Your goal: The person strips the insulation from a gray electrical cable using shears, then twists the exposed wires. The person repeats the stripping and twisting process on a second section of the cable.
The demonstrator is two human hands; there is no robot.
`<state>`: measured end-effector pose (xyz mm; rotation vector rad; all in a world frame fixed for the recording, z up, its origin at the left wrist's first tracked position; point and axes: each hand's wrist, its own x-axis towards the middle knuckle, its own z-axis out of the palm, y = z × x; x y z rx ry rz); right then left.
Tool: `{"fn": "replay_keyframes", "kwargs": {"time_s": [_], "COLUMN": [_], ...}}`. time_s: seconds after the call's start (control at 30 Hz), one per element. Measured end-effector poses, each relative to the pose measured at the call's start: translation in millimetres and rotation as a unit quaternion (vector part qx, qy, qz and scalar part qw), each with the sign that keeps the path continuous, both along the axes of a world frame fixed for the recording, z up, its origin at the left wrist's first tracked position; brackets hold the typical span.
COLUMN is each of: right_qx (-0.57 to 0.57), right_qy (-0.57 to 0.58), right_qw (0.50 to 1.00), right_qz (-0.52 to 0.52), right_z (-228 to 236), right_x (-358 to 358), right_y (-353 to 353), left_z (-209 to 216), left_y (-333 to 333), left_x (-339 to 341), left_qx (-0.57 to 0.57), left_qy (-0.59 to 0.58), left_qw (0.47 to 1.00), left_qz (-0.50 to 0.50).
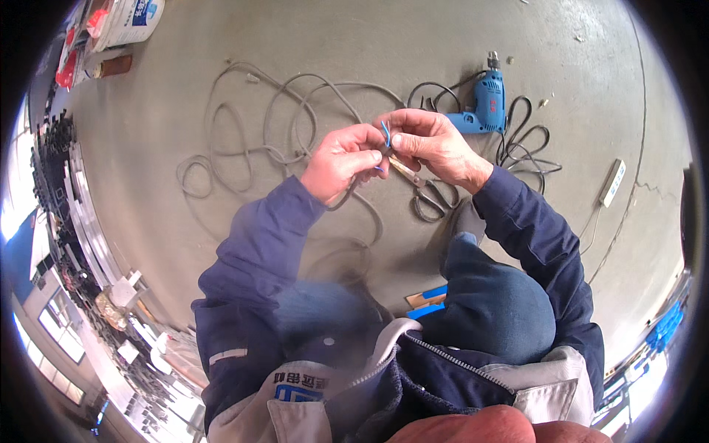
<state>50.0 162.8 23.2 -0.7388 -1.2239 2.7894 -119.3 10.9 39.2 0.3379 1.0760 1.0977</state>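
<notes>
Left of the blue drill (pixel 490 100), my right hand (pixel 437 144) pinched the blue wire (pixel 385 133), its short end running away from me, nearest that thumb; left hand (pixel 341 161) gripped grey cable (pixel 309 75).

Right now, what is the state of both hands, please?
Left hand: closed, seemingly pinching the grey cable.
Right hand: closed, pinching the blue wire.

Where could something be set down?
Grey floor is free between the looped grey cable and white plastic bucket, and between the looped black cord and oblong white power strip. Crowded: around the left hand and right hand, amid cable, black-handled metal scissors and blue drill.
</notes>
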Motion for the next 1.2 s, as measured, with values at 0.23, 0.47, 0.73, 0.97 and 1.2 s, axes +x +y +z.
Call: {"fn": "replay_keyframes", "kwargs": {"time_s": [0.23,0.47,0.73,0.97,1.2], "right_qx": [0.185,0.660,0.686,0.681,0.658], "right_qy": [-0.010,0.283,0.312,0.321,0.362], "right_qw": [0.980,0.694,0.643,0.634,0.602], "right_qz": [0.069,0.055,0.140,0.178,0.270], "right_z": [13.1,60.5,80.7,83.8,68.6], "right_x": [-44.5,-117.1,-123.5,-102.9,-70.0], "right_y": [8.5,-5.1,-54.8,-53.8,-62.9], "left_z": [15.5,41.5,56.7,61.3,52.4], "left_y": [-2.3,-14.0,-85.1,-112.5,-119.3], "left_x": [-12.1,-41.4,-46.9,-34.0,-23.4], "left_qx": [0.041,0.087,0.066,0.130,0.135], "left_qy": [0.184,0.311,0.339,0.292,0.250], "left_qw": [0.980,0.883,0.889,0.941,0.959], "left_qz": [0.067,0.341,0.301,0.109,-0.004]}}
